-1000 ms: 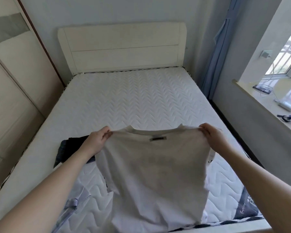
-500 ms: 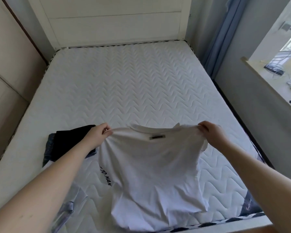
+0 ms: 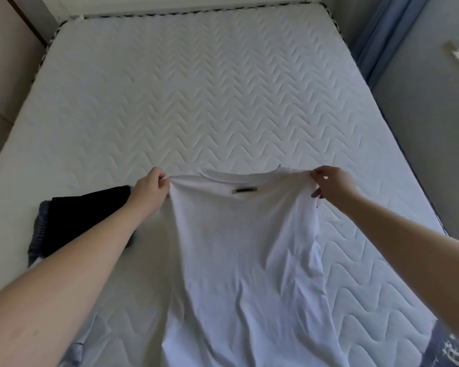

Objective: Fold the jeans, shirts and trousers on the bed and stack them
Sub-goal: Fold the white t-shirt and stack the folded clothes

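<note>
White T-shirt [image 3: 244,260] is held up by its two shoulder corners, spread out flat over the near half of the mattress [image 3: 196,102]. The left shoulder is pinched by the left hand [image 3: 150,190], fingers curled tight round a bunched bit of fabric. The right shoulder is gripped by the right hand [image 3: 331,185], thumb and fingers closed on the cloth. So both hands are clamped on the shirt, nothing loose.

The collar is stretched between the hands and sags a little in the middle. A small dark label [image 3: 244,190] is seen just below the neckline. The shirt body is draped toward the near edge, pretty wrinkled, and its hem runs out of view at the bottom.

A folded dark garment [image 3: 85,221] is parked on the mattress to the left, just beside the shirt and partly covered by the left forearm. It can't really be told whether it's jeans or trousers, but a greyish layer is seen at its left edge. A bit of pale bluish cloth [image 3: 76,353] is glimpsed at the near left, under the arm. A dark printed fabric [image 3: 445,348] is tucked at the near right corner, what it is can't be made out. A blue curtain [image 3: 379,35] is hung at the far right.
</note>
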`<state>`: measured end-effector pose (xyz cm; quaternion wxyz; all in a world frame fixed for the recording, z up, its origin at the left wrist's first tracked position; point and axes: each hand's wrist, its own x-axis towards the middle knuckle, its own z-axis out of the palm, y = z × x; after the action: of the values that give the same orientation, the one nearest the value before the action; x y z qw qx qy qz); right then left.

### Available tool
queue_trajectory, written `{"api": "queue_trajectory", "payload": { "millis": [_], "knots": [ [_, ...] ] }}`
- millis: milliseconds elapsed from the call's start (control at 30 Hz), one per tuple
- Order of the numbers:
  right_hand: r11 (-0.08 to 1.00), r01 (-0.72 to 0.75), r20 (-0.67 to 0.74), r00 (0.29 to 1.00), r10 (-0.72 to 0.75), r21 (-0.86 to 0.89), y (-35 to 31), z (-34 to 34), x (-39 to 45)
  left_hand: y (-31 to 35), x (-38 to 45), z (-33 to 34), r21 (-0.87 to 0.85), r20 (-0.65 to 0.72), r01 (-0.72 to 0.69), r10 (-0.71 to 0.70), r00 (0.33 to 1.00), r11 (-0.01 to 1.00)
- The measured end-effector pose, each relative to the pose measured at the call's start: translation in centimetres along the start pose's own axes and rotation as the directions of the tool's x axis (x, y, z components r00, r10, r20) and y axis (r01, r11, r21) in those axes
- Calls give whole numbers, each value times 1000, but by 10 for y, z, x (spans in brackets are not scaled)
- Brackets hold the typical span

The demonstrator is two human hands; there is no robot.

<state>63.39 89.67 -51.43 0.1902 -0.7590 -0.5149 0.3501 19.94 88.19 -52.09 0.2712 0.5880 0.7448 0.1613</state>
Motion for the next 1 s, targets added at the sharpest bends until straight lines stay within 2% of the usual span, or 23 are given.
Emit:
{"api": "queue_trajectory", "payload": {
  "millis": [100,200,267,400,633,700,767,833,933,1000],
  "knots": [
    [957,-83,45,996,73,280,-1,33,49,-6,36,28,-146,-51,67,-75,996,987],
    [942,-98,44,995,89,322,4,68,91,-17,75,53,-147,-99,80,-95,991,986],
    [944,-98,13,995,99,315,12,88,116,-26,101,68,-159,-72,101,-113,991,982],
    [972,-89,-9,996,93,219,26,111,160,-39,151,95,-144,-55,133,-143,988,981],
    [987,14,-2,1000,-14,161,27,135,219,-47,211,132,-114,-243,135,-159,957,984],
    [992,50,22,998,-53,118,27,143,229,-46,221,141,-88,-258,134,-152,954,987],
    [994,82,95,991,-89,77,32,151,233,-50,224,153,-13,-189,120,-120,975,993],
    [990,129,152,981,-119,-57,44,161,228,-56,213,169,110,-98,88,-78,992,990],
    [923,257,204,958,-203,-288,71,185,199,-67,169,200,280,15,-89,89,996,956],
    [862,348,224,933,-281,-369,91,207,168,-72,130,226,397,92,-231,212,973,888]
  ]
}}
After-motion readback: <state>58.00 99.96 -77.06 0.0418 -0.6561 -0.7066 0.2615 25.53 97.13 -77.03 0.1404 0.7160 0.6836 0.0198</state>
